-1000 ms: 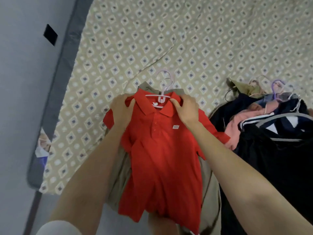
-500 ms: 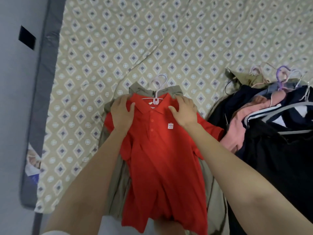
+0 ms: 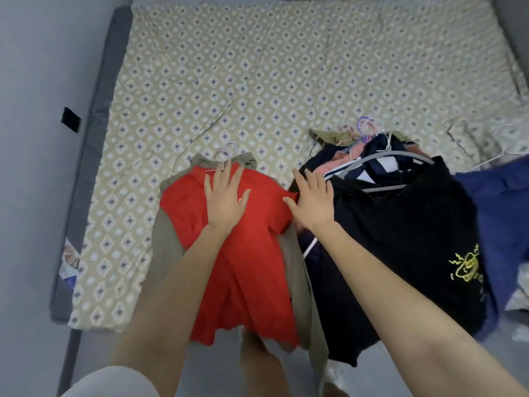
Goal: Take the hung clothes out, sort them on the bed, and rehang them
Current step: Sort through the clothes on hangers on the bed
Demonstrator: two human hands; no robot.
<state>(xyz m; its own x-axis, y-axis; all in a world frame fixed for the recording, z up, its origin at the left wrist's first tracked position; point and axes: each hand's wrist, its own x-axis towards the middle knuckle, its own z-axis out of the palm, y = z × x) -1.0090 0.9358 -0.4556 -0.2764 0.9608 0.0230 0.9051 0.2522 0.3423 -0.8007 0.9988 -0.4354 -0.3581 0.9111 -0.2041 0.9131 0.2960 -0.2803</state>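
Observation:
A red polo shirt (image 3: 257, 267) on a pale hanger (image 3: 226, 151) lies on top of an olive garment (image 3: 166, 253) at the bed's near edge. My left hand (image 3: 224, 196) lies flat on the red shirt's chest, fingers straight and spread. My right hand (image 3: 313, 204), also flat with spread fingers, hovers at the shirt's right sleeve, beside a pile of clothes on hangers (image 3: 372, 156). A black garment with a yellow print (image 3: 406, 239) on a grey hanger (image 3: 380, 160) tops that pile.
The bed (image 3: 257, 81) has a beige diamond-patterned sheet. A dark blue garment (image 3: 501, 213) lies at the right edge. A grey wall (image 3: 43, 110) runs along the left, with the mattress side (image 3: 97, 110) against it. My legs stand at the bed's foot.
Both hands have let go of the red shirt's shoulders. The shirt now lies flat on the olive garment; my left hand rests on it and my right hand has moved right toward the pile.

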